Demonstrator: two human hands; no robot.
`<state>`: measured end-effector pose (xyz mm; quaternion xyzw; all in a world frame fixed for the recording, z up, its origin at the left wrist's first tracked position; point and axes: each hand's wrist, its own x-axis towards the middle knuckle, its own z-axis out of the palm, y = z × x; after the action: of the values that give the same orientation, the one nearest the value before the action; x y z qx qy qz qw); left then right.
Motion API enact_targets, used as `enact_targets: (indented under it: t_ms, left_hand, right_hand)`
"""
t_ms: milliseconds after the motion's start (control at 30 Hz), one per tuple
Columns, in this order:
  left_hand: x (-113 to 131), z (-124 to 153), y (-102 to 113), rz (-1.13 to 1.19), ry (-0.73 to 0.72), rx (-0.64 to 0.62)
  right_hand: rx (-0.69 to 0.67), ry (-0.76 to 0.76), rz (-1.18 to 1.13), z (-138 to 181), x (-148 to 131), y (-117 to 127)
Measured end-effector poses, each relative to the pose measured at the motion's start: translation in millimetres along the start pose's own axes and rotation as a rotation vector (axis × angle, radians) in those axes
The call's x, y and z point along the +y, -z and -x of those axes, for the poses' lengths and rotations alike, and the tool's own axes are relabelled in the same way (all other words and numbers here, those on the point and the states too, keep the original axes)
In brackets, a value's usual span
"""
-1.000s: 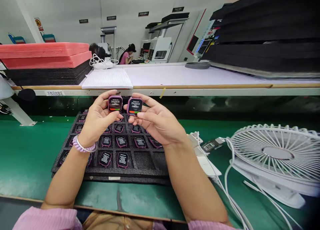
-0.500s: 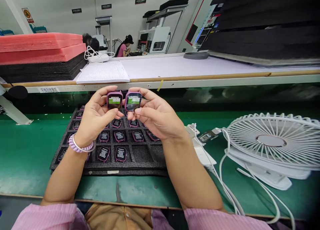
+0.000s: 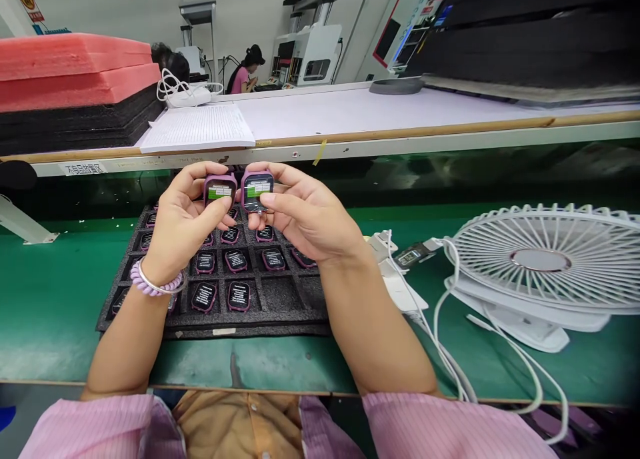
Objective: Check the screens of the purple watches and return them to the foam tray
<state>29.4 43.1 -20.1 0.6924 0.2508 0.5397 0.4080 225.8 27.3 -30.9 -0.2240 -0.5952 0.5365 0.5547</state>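
Side by side above the tray I hold two purple smartwatch bodies with lit screens showing white and green blocks. My left hand grips the left smartwatch by its edges, with the thumb over the screen's lower right. My right hand holds the right smartwatch, its thumb pressed on the screen. Below them lies a black foam tray with square compartments. Several more purple watches rest in it, their dark screens filled with white text. My hands hide part of the tray's far side.
On the right stand a white fan and white cables, beside a small black device with a display. A shelf ahead carries red foam blocks, printed sheets and stacked black foam. A person sits beyond.
Both thumbs have moved from the lower edges of the watches onto their screens. The whole view has shifted slightly, so the shelf and tray appear higher.
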Motion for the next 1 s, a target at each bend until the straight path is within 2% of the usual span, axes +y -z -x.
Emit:
enact_targets:
  t_ms: [800,900,1000]
  left_hand:
    - [-0.5,-1.0,-1.1,0.027,0.048,0.000]
    - [9.0,4.6,2.2,0.002,0.023,0.009]
    - [25.6,15.4,9.7,-0.036,-0.080,0.067]
  right_hand:
    - [0.023,0.048,0.021,-3.1,2.9,-3.4]
    - [0.015,0.076,0.032,3.1,-6.6,-6.3]
    - [0.085,0.132,0.061,21.6,-25.2,-10.8]
